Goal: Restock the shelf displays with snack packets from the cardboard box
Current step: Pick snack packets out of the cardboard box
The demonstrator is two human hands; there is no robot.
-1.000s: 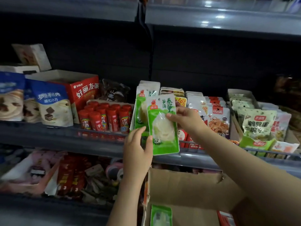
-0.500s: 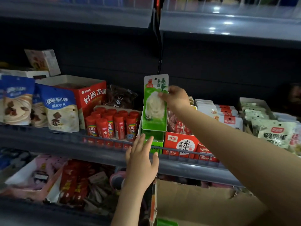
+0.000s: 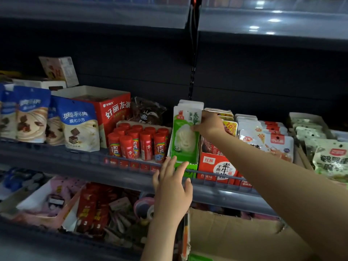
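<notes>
A green and white snack packet [image 3: 185,134] stands upright in a green display tray [image 3: 185,167] on the middle shelf [image 3: 75,159]. My right hand [image 3: 210,125] pinches the packet's right edge near its top. More white packets stand behind it. Below, my left hand [image 3: 172,187] hovers with fingers spread in front of the shelf rail, its fingertips at the tray's front edge, holding nothing. The cardboard box [image 3: 235,234] sits at the bottom right, under my right arm, with a bit of green packet [image 3: 199,258] at its lower edge.
Red tubes [image 3: 138,144] stand left of the tray, with a red carton [image 3: 113,112] and blue biscuit bags [image 3: 79,123] further left. A red snack box [image 3: 218,167] and white packets [image 3: 267,138] sit to the right. A lower shelf holds pink and red packets [image 3: 90,208].
My right hand has lowered the green packet from above the tray down into it, in front of the other packets. My left hand has stayed spread near the shelf rail.
</notes>
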